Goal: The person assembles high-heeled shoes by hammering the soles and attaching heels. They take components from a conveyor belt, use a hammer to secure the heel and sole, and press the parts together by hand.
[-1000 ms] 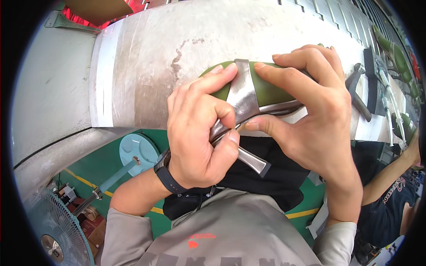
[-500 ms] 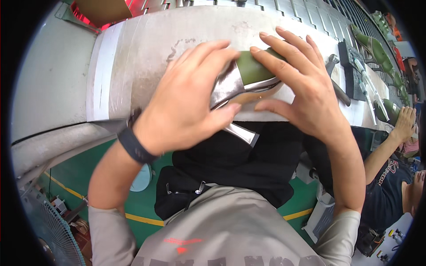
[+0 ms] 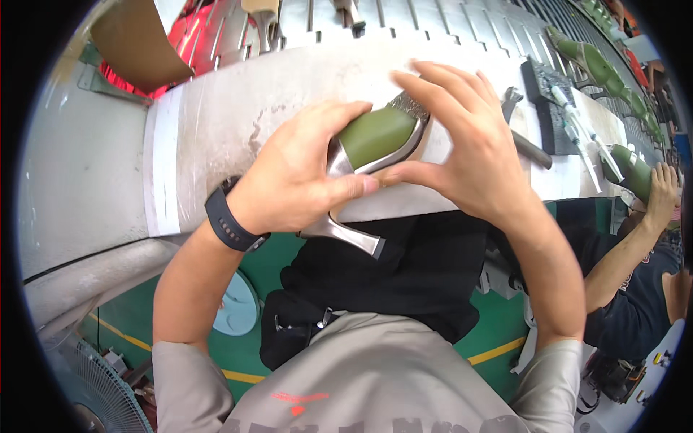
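Note:
A high-heeled shoe (image 3: 354, 238) with silvery metallic straps and heel sits on a green shoe last (image 3: 379, 136). It lies over the near edge of the pale work table (image 3: 216, 137), its heel pointing toward my lap. My left hand (image 3: 292, 162) grips the shoe around its back part, thumb on the near side. Around the toe end, my right hand (image 3: 480, 148) is spread, fingers and thumb apart. Its thumb tip is close to the sole edge; whether it touches I cannot tell. A sparkly band (image 3: 408, 105) crosses the toe.
Right of my hand lie a metal-headed tool with a dark handle (image 3: 533, 150), a black block (image 3: 541, 101) and syringe-like tubes (image 3: 577, 126). A co-worker's hand (image 3: 660, 198) rests by another green last (image 3: 629, 172). Beyond the table runs a slatted conveyor (image 3: 426, 25). A fan (image 3: 101, 390) stands lower left.
The shoe has shifted left and nearer me, with its toe turned farther away. My right hand has moved left and its fingers have come off the top of the last.

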Available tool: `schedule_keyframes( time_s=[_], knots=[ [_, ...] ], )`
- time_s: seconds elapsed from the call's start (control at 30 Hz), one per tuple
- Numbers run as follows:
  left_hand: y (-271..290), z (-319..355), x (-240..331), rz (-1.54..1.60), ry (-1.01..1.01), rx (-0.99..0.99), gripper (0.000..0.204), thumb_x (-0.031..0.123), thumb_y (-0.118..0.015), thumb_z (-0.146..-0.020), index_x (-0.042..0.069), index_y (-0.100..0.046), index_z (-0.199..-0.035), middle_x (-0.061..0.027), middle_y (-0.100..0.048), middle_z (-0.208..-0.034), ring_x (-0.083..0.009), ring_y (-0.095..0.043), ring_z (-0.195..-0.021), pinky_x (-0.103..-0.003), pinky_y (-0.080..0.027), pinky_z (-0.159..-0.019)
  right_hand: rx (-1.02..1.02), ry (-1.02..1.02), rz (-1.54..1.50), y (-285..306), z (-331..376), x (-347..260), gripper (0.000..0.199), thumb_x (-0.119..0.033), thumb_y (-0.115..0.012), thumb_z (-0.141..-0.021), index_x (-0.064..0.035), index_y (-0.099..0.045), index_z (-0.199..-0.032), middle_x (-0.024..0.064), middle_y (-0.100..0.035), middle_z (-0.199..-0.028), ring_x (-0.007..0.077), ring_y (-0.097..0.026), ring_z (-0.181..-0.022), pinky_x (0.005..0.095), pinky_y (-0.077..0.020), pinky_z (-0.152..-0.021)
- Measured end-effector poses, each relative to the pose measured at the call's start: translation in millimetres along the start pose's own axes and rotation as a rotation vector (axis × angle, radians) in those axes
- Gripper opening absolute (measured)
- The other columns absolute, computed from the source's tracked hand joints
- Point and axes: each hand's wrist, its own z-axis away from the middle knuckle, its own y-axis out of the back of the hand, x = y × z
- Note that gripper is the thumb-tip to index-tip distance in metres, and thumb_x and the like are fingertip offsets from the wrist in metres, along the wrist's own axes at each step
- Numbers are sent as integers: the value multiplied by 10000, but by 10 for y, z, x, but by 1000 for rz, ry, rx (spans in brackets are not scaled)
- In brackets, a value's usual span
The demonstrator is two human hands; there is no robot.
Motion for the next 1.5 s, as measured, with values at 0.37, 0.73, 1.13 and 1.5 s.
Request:
schedule_keyframes(
  time_s=[0.37, 0.73, 1.13, 1.5],
  knots=[
    [-191, -462, 234, -259, 48, -157, 1061, 433, -883, -842, 7, -327, -1639, -316, -682, -1170, -517, -659, -1062, -505, -527, -931, 32, -375, 77, 392, 787, 723, 607, 137, -545, -800, -48, -702, -1357, 238, -643, -1227, 419, -619, -1161, 459, -506, -1035],
    [-135, -488, 215, -233, -26, -135, 1085, 428, -872, -834, -1, -308, -1656, -277, -667, -1043, -485, -640, -940, -503, -511, -846, 254, -300, -511, 596, 467, 286, 367, -190, -844, -844, 13, -750, -1134, 177, -715, -1115, 253, -721, -980, 374, -561, -853],
    [-35, -526, 232, -204, 1, -260, 1176, 309, -931, -744, -67, -277, -1647, -189, -642, -1082, -403, -628, -927, -483, -480, -826, 21, -813, -1029, 407, -49, 214, 221, -33, -773, -964, 39, -720, -1166, 53, -767, -910, 21, -632, -771, 209, -510, -677],
    [7, -509, 181, -183, -8, -258, 1198, 315, -946, -699, -83, -305, -1629, -186, -655, -1108, -389, -647, -952, -466, -498, -829, -19, -709, -1030, 361, -84, 342, 238, -57, -789, -922, 43, -737, -1131, 132, -811, -1044, 88, -707, -850, 246, -566, -773]
  ],
)
